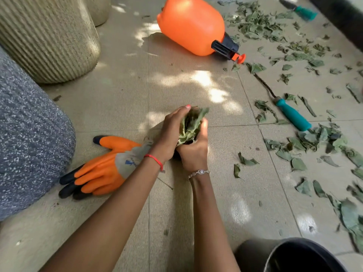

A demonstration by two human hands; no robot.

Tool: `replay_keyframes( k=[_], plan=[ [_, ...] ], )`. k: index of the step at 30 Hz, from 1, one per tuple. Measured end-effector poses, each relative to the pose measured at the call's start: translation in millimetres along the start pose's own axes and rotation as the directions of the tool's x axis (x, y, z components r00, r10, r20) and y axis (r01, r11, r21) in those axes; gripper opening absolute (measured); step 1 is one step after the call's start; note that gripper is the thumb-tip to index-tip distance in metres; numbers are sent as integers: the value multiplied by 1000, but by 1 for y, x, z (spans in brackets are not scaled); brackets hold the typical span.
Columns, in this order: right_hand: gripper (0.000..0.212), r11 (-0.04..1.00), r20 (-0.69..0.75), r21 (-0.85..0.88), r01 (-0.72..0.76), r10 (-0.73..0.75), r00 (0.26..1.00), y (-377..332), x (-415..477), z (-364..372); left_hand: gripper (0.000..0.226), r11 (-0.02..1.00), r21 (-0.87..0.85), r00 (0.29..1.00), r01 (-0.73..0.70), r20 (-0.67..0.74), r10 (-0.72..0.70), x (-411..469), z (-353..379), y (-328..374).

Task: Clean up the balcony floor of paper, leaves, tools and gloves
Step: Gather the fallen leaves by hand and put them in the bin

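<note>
Head: two hands (pixel 172 132) (pixel 194 153), one leaf bundle (pixel 191 125)

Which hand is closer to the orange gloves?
Left. The left hand is right beside the orange gloves; the right hand sits beyond it, both gripping a bunch of leaves.

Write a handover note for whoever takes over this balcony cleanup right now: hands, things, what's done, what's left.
Left hand and right hand both grip a leaf bunch.
Bucket sits near right; contents unclear.
Done: one bunch gathered, not yet binned.
Left: loose leaves at right, gloves at left, near tool, far tool, sprayer lying on its side. No paper visible.
</note>
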State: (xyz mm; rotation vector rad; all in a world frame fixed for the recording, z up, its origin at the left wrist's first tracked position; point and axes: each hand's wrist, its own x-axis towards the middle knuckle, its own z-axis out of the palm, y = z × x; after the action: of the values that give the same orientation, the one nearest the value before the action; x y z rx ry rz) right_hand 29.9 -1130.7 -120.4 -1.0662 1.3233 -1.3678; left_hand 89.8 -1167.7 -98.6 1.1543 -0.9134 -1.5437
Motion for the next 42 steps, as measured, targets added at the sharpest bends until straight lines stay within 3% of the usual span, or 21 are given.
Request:
replay_keyframes(
  k=[4, 9, 14, 17, 19, 21, 25, 28, 30, 31, 33, 34, 35, 38, 42],
  plan=[
    [70, 999, -97, 44, -14, 18, 995, -19, -17, 4, 27, 963, -225, 989, 148, 21, -147, -20, 5, 3],
    [68, 988, -77, -138, 72, -84, 994, -18, -31, 10, 10, 966, -241, 995, 93, 67, -79, -44, 0, 1],
    [64, 989, 19, -101, 104, -103, 995, -14, -48, 14, 12, 980, -163, 993, 116, 6, -116, -62, -9, -4],
    [65, 911, 30, -386, 145, -145, 989, -8, -51, 14, 13, 928, -335, 986, 166, 27, -166, -68, -10, -3],
    [67, 858, 50, -492, 148, -142, 989, -8, -51, 14, 16, 922, -355, 984, 154, -26, -175, -70, -11, -4],
    [70, 884, 87, -434, 173, -150, 985, -9, -48, 14, 21, 935, -333, 984, 121, -84, -157, -68, -13, -6],
    [83, 951, 130, -298, 81, -44, 991, -12, -41, 6, 35, 937, -336, 972, 100, -169, -165, -62, -10, -6],
    [92, 978, 335, -208, 25, 47, 941, -20, -27, -13, 44, 921, -384, 944, 70, -272, -185, -55, -12, -4],
    [81, 997, 402, -34, -76, 83, 912, -27, -14, -23, 45, 923, -382, 925, 54, -328, -190, -50, -16, -2],
    [65, 988, 317, 72, -137, 108, 942, -30, -5, -26, 45, 921, -386, 920, 50, -342, -193, -48, -18, 1],
    [30, 982, -43, 162, -96, 104, 994, -33, 14, -28, 40, 920, -389, 910, 44, -365, -198, -45, -21, 7],
    [21, 997, -200, 65, -39, 52, 978, -30, 25, -28, 35, 926, -375, 903, 43, -382, -197, -45, -23, 8],
    [20, 994, -263, -111, -22, -8, 965, -25, 40, -29, 32, 934, -355, 896, 40, -402, -191, -44, -25, 8],
    [45, 854, -114, -519, -39, -24, 993, -13, 78, -24, 33, 951, -310, 894, 13, -422, -150, -44, -32, 4],
    [38, 797, 138, -603, 35, 61, 988, 0, 78, -11, 33, 963, -268, 888, -5, -443, -119, -43, -34, 0]
  ],
)
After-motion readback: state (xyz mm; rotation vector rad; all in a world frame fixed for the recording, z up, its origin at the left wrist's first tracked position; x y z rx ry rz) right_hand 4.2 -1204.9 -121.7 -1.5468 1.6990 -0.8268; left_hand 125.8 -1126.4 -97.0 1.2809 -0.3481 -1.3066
